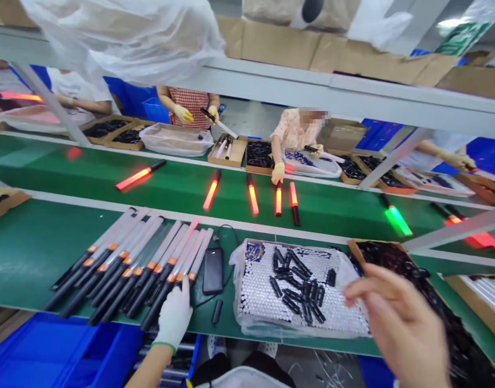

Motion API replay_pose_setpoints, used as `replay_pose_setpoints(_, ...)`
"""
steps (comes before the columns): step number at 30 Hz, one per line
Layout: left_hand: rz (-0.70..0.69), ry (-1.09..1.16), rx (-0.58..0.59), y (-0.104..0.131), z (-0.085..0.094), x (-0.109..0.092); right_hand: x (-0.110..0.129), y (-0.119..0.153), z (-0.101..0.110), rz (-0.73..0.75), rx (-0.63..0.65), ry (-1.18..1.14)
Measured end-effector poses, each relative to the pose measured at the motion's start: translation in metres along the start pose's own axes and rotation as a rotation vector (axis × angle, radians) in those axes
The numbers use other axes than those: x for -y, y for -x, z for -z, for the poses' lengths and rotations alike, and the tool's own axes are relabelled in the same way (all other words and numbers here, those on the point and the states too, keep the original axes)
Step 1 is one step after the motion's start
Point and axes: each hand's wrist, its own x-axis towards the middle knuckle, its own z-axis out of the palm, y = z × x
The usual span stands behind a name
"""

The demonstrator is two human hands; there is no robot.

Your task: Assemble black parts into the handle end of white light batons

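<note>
Gloved left hand on the baton row, bare right hand raised over the parts tray.

Left hand, in a white knit glove, rests flat with fingers closed against the handle end of the nearest baton, touching but not gripping. Right hand is blurred, fingers loosely spread, holding nothing that I can see. About a dozen unlit batons lie side by side on the green bench: frosted tubes, orange collars, matte black handles. Lit batons already ride the conveyor beyond. Plastic-lined tray of small black cylinders looks full, so plenty is left.
</note>
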Motion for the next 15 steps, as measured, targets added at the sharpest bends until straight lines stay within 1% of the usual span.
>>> replay_pose_setpoints(1,0.007,0.010,0.016,-0.001,0.000,-0.004,-0.020,0.000,-0.002,-0.084,0.018,-0.037)
replay_pose_setpoints(2,0.019,0.026,0.038,-0.001,0.002,-0.007,-0.044,0.003,-0.004,-0.200,0.041,-0.098)
replay_pose_setpoints(3,0.045,0.045,0.065,0.000,0.004,-0.010,-0.069,0.008,-0.006,-0.314,0.026,-0.108)
replay_pose_setpoints(4,0.083,0.064,0.096,0.001,0.007,-0.013,-0.095,0.015,-0.008,-0.401,0.041,-0.119)
replay_pose_setpoints(5,0.125,0.086,0.130,0.003,0.012,-0.015,-0.120,0.023,-0.009,-0.484,0.091,-0.131)
replay_pose_setpoints(7,0.194,0.154,0.193,0.006,0.022,-0.017,-0.163,0.038,-0.010,-0.620,0.157,-0.142)
replay_pose_setpoints(8,0.223,0.206,0.218,0.009,0.028,-0.018,-0.180,0.043,-0.010,-0.647,0.169,-0.144)
replay_pose_setpoints(10,0.286,0.354,0.241,0.014,0.038,-0.018,-0.203,0.050,-0.009,-0.670,0.228,-0.146)
replay_pose_setpoints(11,0.327,0.446,0.228,0.018,0.042,-0.017,-0.211,0.050,-0.009,-0.671,0.277,-0.141)
replay_pose_setpoints(12,0.362,0.547,0.181,0.021,0.046,-0.017,-0.216,0.048,-0.009,-0.670,0.336,-0.131)
replay_pose_setpoints(13,0.383,0.650,0.106,0.025,0.050,-0.017,-0.219,0.044,-0.009,-0.664,0.394,-0.113)
replay_pose_setpoints(15,0.388,0.856,-0.057,0.033,0.058,-0.022,-0.224,0.034,-0.010,-0.622,0.455,-0.057)
